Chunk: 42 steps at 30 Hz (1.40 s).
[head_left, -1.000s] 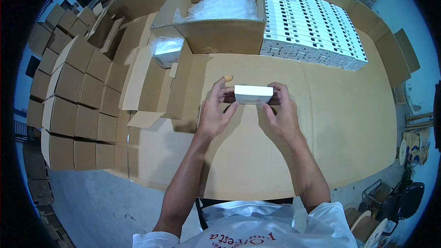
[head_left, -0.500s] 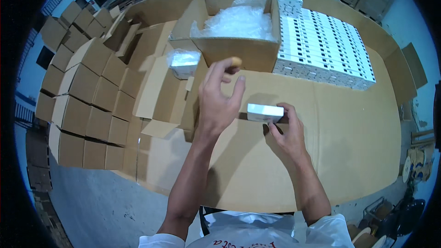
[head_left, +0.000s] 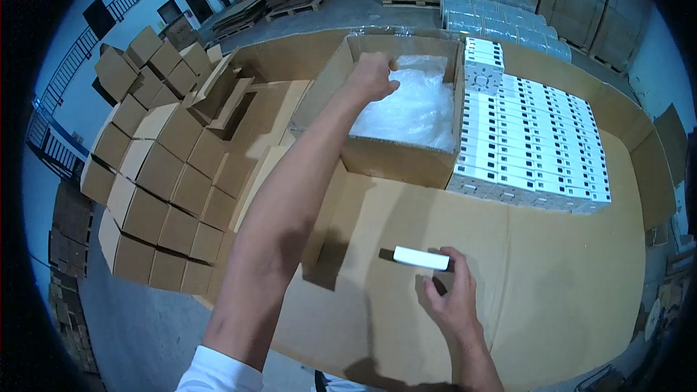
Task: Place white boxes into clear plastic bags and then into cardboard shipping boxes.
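A small white box (head_left: 421, 258) is on the cardboard-covered table in front of me. My right hand (head_left: 457, 301) is at its right end, forefinger against the far corner. Its thumb is spread and looks apart from the box. My left arm stretches far forward, and my left hand (head_left: 373, 78) is over the big open carton (head_left: 396, 160). Its fingers are bent, the thumb stands apart from them, and I see nothing between. Below and right of this hand, clear bubble wrap (head_left: 410, 112) fills the carton.
Right of the carton stand rows of white boxes (head_left: 534, 145), with a short stack (head_left: 484, 65) on top at the back. Brown cartons (head_left: 163, 174) are piled at the left. A raised cardboard wall (head_left: 624, 101) edges the table. An open brown carton is partly hidden behind my left arm.
My left hand has moved forward, from above the table to over the bubble wrap. My right thumb has come away from the white box. The view has tilted up.
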### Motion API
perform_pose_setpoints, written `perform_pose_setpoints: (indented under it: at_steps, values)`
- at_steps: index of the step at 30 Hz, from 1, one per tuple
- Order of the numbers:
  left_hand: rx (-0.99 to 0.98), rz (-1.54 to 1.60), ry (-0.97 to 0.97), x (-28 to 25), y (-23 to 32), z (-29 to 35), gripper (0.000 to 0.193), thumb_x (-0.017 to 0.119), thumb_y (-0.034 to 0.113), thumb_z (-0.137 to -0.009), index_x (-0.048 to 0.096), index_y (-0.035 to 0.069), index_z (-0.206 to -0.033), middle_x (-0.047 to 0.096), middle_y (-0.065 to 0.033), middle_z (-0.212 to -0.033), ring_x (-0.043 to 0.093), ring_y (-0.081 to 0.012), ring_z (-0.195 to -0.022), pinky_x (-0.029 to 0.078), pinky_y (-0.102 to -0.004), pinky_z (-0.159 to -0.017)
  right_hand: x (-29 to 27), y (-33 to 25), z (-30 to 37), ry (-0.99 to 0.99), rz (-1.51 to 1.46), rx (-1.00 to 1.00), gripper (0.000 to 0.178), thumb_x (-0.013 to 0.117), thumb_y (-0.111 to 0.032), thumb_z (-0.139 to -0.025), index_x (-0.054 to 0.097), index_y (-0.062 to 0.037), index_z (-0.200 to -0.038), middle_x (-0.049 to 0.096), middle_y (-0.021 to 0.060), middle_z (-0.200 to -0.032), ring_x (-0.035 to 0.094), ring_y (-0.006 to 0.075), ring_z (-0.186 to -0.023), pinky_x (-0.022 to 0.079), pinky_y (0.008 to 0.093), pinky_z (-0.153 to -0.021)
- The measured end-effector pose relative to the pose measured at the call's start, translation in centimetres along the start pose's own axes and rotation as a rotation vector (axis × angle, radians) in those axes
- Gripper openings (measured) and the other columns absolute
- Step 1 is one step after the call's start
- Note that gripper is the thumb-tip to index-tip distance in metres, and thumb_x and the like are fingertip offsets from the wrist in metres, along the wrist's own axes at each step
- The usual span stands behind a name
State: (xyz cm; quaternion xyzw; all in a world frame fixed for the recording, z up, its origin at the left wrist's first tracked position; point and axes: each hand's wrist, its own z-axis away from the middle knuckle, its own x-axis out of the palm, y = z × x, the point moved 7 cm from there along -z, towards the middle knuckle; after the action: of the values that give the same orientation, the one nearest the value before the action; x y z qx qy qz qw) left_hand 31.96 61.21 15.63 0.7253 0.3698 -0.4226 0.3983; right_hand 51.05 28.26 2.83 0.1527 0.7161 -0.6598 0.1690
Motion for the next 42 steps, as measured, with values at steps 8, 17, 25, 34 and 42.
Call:
perform_pose_setpoints:
  at_steps: [8,17,25,34,42]
  values:
    - [-0.147,-0.094,-0.152,9.6,-2.6,-6.4,0.062,0.085,0.045,-0.073,0.069,-0.002,-0.109,0.07,-0.0265,-0.105,0.067,-0.0412,-0.105,0.054,-0.0464,-0.092,0.0,2.0,-0.7,-0.039,-0.023,0.018,0.061,0.077,-0.011,-0.078,0.047,-0.0023,-0.131,0.062,0.0199,-0.123,0.062,0.0385,-0.109,0.049,0.0454,-0.096]
    - [-0.104,-0.189,-0.213,13.2,-1.5,-9.0,0.07,0.076,0.029,-0.081,0.044,-0.006,-0.132,0.062,-0.0337,-0.116,0.063,-0.0469,-0.108,0.053,-0.0501,-0.093,-0.1,3.3,-2.8,-0.062,-0.005,0.02,0.062,0.078,-0.012,-0.079,0.046,-0.0027,-0.132,0.06,0.0197,-0.124,0.06,0.0379,-0.11,0.047,0.0463,-0.097]
    - [-0.062,-0.072,0.014,7.8,-1.7,-6.5,0.045,0.068,0.011,-0.079,0.054,-0.001,-0.12,0.067,-0.0292,-0.099,0.066,-0.0448,-0.098,0.054,-0.05,-0.088,0.3,2.0,0.2,-0.052,0.0,-0.006,0.065,0.08,-0.011,-0.076,0.046,-0.002,-0.13,0.059,0.0193,-0.124,0.062,0.0362,-0.108,0.049,0.045,-0.097]
    - [0.056,0.297,0.194,-6.5,2.4,5.6,0.04,0.071,0.009,-0.086,0.057,-0.002,-0.122,0.067,-0.0103,-0.092,0.067,-0.0149,-0.082,0.055,-0.0269,-0.077,-0.3,-1.7,4.2,0.148,0.023,-0.259,0.076,0.082,-0.008,-0.067,0.044,-0.0011,-0.133,0.053,0.0213,-0.128,0.053,0.0377,-0.121,0.046,0.0452,-0.103]
    - [0.026,0.786,0.14,-10.4,9.4,25.5,0.041,0.069,0.006,-0.087,0.055,-0.004,-0.124,0.066,-0.0094,-0.095,0.068,-0.0124,-0.082,0.056,-0.0259,-0.073,-1.8,-4.7,9.2,0.413,0.064,-0.692,0.076,0.08,-0.007,-0.065,0.045,-0.002,-0.132,0.054,0.0208,-0.12,0.055,0.0347,-0.111,0.048,0.0433,-0.095]
